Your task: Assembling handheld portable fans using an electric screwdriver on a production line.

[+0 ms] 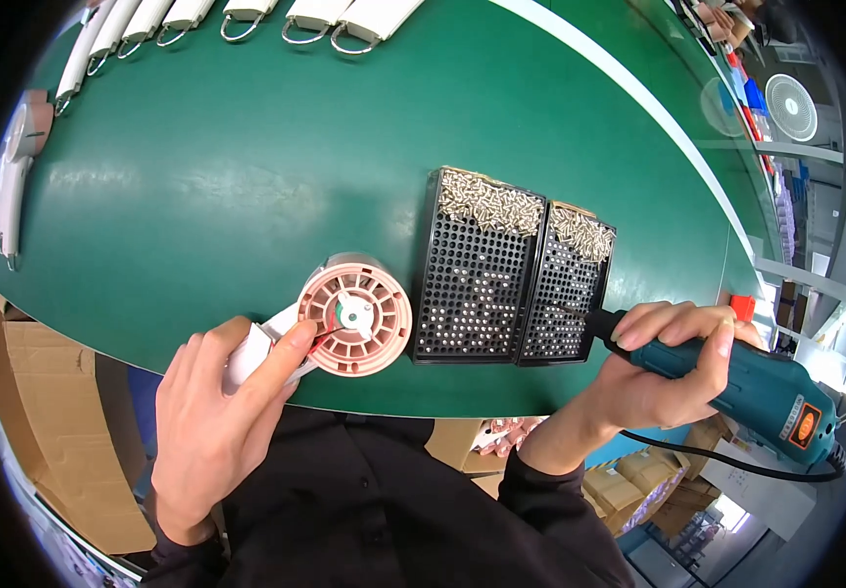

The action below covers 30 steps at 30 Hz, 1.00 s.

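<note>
My left hand [212, 416] is closed round the white handle of a hair dryer [384, 355]. The dryer's round pink housing faces up, with spokes, a white hub and red and black wires inside. In my right hand [673, 367] is a teal electric screwdriver [766, 400], fingers wrapped round its body and its black nose pointing left. That nose is over the right edge of a black screw tray [558, 279]; whether it touches a screw I cannot tell. Beside it stands a larger black screw tray [447, 245]. Both have loose screws heaped at the far end and several standing in holes.
White handles with wire loops [310, 15] line the far edge of the green table [276, 127]. A pink and white dryer [26, 137] lies at the left edge. The screwdriver's black cord [726, 459] curves below it. Cardboard boxes [65, 421] stand below the table; a white fan [791, 106] is far right.
</note>
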Available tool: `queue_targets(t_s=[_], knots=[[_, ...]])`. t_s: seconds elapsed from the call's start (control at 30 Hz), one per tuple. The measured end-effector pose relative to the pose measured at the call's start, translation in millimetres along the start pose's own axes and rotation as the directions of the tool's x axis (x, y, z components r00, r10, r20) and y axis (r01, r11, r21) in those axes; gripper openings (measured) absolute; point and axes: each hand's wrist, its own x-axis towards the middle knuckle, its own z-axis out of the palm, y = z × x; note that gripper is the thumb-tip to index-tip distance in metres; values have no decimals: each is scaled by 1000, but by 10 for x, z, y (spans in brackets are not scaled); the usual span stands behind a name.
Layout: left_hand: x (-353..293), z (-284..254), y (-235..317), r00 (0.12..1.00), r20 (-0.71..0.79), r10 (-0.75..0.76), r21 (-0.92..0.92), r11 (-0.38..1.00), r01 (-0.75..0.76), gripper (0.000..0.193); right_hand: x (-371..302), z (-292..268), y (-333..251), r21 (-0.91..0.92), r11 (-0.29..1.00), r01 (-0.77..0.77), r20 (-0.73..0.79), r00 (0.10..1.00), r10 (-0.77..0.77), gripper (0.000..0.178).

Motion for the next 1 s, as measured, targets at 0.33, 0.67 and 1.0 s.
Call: queue_targets(t_s=[0.33, 0.67, 1.0], knots=[[-2, 0, -15, 1000, 0, 3, -6, 1000, -3, 59, 6, 1, 24, 25, 1000, 7, -20, 1000, -7, 18], [8, -69, -23, 998, 53, 43, 51, 998, -46, 51, -43, 105, -99, -35, 997, 63, -36, 997, -64, 19], [-26, -51, -108, 994, 24, 110, 7, 994, -110, 58, -266, 536, -518, 366, 920, 139, 298, 919, -258, 23]])
